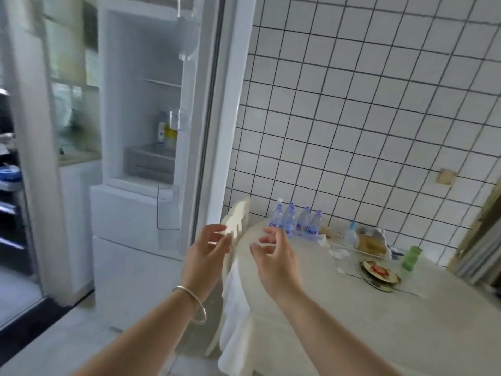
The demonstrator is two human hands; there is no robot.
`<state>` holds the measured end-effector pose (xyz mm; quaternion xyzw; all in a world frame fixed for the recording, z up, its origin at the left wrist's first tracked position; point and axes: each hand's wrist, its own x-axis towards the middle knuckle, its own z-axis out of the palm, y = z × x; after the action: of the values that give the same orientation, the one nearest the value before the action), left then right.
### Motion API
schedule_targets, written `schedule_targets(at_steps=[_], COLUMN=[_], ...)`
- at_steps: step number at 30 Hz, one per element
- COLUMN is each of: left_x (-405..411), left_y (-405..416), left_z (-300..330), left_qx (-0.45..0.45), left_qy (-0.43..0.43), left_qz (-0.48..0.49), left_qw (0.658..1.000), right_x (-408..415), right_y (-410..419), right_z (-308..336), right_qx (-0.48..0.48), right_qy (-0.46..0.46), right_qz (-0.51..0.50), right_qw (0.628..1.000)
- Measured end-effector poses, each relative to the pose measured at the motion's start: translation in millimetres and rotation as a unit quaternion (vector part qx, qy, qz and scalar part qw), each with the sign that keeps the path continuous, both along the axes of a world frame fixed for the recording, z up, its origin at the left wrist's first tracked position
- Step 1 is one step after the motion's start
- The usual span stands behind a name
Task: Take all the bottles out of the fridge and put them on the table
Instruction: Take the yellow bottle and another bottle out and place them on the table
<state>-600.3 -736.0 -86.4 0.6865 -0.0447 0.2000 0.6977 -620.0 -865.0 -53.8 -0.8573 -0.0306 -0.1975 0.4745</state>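
The white fridge (130, 207) stands open at left; its door (214, 109) is swung toward me. Inside, on a lower shelf, two bottles remain: a white one with a blue label (161, 129) and a yellow-labelled one (172, 131). Several clear water bottles with purple caps (295, 221) stand grouped at the far edge of the round table (352, 308). My left hand (207, 249), with a silver bangle on the wrist, and my right hand (273, 253) hover empty, fingers spread, between the fridge door and the table's edge.
A white chair (237, 221) is tucked against the table beside the fridge door. On the table lie a small spray bottle (351, 234), bagged food (372, 244), a patterned plate (379, 274) and a green cup (411, 257). A tiled wall rises behind it.
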Motion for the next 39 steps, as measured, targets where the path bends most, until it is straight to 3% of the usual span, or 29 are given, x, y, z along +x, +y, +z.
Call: schedule_targets(at_steps=[6, 11, 16, 22, 39], left_x=[14, 55, 108, 186, 491], left_y=[102, 203, 293, 373, 476], left_z=[-2, -1, 6, 9, 60], left_qx=[-0.033, -0.022, 0.004, 0.009, 0.058], left_qy=[-0.032, -0.028, -0.02, -0.002, -0.024], left_qz=[0.09, 0.114, 0.111, 0.104, 0.098], left_qw=[0.995, 0.993, 0.994, 0.995, 0.993], right_x=[5, 38, 96, 175, 519], right_y=[101, 205, 311, 393, 485], right_z=[-7, 3, 12, 12, 36], right_qx=[-0.104, -0.113, 0.022, 0.085, 0.131], right_qy=[-0.107, -0.142, -0.097, -0.054, 0.018], right_qz=[0.105, 0.171, 0.145, 0.095, 0.014], right_qw=[0.983, 0.968, 0.984, 0.99, 0.991])
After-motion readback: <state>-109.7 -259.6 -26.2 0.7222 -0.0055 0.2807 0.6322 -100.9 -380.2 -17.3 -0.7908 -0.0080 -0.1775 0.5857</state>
